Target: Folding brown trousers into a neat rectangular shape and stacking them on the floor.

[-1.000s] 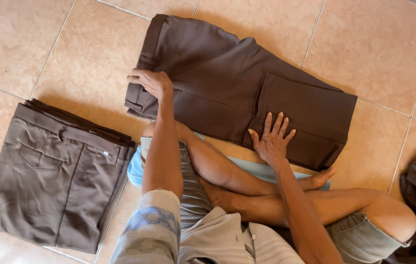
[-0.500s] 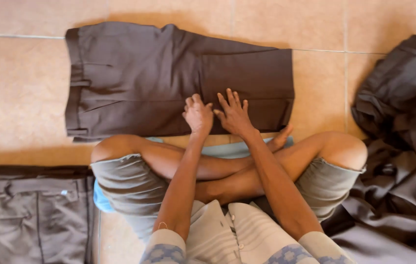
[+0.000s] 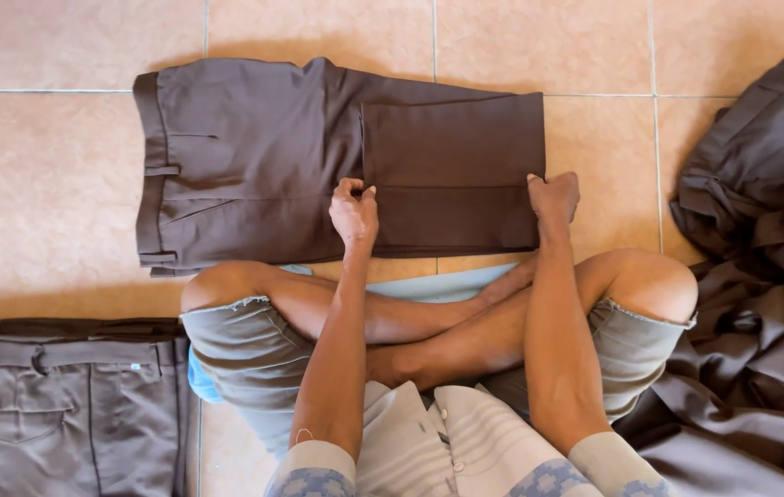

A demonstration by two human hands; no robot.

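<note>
The dark brown trousers [image 3: 263, 166] lie flat on the tiled floor [image 3: 51, 212] just beyond the crossed legs, one leg folded back over itself. The left hand [image 3: 353, 210] pinches the folded leg's inner edge; the right hand [image 3: 554, 196] grips its outer corner. Folded grey trousers [image 3: 60, 405] sit at the floor's lower left, a heap of dark clothes [image 3: 760, 276] at its right edge

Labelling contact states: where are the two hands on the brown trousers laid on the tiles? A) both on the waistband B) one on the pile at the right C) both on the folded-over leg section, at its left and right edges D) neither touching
C: the left hand pinches the folded leg panel's left edge and the right hand its right edge, on the brown trousers; the waistband lies far left, untouched.
</note>
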